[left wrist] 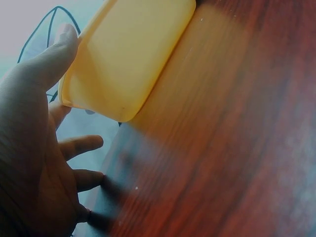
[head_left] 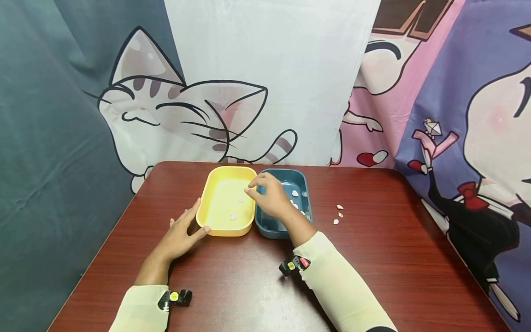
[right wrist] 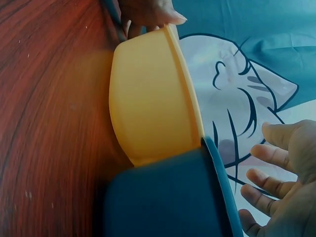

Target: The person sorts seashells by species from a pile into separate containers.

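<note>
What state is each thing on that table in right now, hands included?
Yellow tray: upright, uncovered, white pieces inside.
Blue tray: upright, uncovered, several white pieces inside.
Loose white pieces: three, lying on the table right of the blue tray.
Left hand: fingers spread, touching the yellow tray.
Right hand: fingers apart, above the trays, no piece visible in it.

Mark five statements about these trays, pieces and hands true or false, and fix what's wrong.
1. The yellow tray and blue tray stand side by side. True.
2. The left hand touches the blue tray. False: it touches the yellow tray.
3. Three small pieces lie on the table. True.
4. The blue tray is empty. False: several white pieces lie in it.
5. The right hand is raised over the trays. True.
</note>
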The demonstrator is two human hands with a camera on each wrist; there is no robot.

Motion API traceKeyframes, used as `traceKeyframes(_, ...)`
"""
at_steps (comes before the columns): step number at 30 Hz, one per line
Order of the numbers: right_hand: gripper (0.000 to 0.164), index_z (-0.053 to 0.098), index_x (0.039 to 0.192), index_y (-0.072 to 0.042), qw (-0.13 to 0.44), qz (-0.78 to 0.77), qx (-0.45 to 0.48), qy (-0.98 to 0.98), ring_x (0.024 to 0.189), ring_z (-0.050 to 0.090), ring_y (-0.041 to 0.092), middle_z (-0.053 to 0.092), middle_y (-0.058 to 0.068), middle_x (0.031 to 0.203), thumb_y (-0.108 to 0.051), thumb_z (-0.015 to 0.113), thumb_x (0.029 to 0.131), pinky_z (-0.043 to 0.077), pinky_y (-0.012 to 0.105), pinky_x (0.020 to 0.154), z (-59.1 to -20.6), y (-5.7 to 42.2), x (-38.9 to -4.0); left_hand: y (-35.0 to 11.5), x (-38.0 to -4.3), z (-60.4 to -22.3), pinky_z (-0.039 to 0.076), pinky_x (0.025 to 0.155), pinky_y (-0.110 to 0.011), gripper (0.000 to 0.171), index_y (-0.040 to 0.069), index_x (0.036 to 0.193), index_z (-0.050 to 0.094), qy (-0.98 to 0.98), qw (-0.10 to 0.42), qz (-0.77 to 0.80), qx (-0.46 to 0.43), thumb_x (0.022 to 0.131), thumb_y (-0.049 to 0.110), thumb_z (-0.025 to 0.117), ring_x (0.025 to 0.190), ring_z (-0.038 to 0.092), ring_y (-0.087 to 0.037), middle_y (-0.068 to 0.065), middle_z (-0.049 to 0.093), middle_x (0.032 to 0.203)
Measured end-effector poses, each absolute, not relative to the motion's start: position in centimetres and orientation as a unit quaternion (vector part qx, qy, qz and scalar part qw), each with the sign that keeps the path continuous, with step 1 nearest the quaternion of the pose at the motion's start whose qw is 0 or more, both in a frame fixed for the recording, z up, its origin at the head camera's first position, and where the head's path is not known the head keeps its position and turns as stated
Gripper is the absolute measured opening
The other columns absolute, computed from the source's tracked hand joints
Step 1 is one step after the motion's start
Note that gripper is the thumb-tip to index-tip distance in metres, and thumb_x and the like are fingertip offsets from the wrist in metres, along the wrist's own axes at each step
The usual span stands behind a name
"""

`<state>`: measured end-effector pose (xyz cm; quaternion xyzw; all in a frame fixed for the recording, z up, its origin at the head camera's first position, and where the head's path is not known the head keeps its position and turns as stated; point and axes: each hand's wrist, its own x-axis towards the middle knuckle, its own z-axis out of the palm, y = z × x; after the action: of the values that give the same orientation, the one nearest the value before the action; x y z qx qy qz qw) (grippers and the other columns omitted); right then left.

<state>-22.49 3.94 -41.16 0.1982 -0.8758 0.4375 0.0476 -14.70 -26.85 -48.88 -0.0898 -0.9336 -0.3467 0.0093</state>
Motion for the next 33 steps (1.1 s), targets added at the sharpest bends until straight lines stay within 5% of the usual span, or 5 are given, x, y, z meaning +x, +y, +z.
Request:
traceKeyframes(26,0.015,0.083,0.107,-0.003,0.115,0.449,0.159,-0.872,0.124,0.067,0.034,0.073,0.015,0.125,-0.016,0.08,0.099,0.051,0.056,0.113,-40.3,12.8,-22.5,-26.8,-14.7,-48.9,0.006,0.119,-0.093,0.094,0.024,0.177,0.019,-0.933,0.005,-0.348,-0.089,0.104,0.05,0.07,0.163,0.025,-0.06,-0.02,0.03,0.179)
traceKeyframes(33,0.012,0.084,0.106,-0.006,0.132,0.428,0.142,-0.883,0.102,0.065,0.034,0.073,0.014,0.125,-0.016,0.081,0.099,0.051,0.045,0.084,-40.9,14.9,-22.3,-26.8,-14.7,-48.7,0.006,0.119,-0.093,0.094,0.023,0.177,0.019,-0.933,0.006,-0.348,-0.089,0.103,0.05,0.071,0.163,0.026,-0.059,-0.019,0.031,0.179)
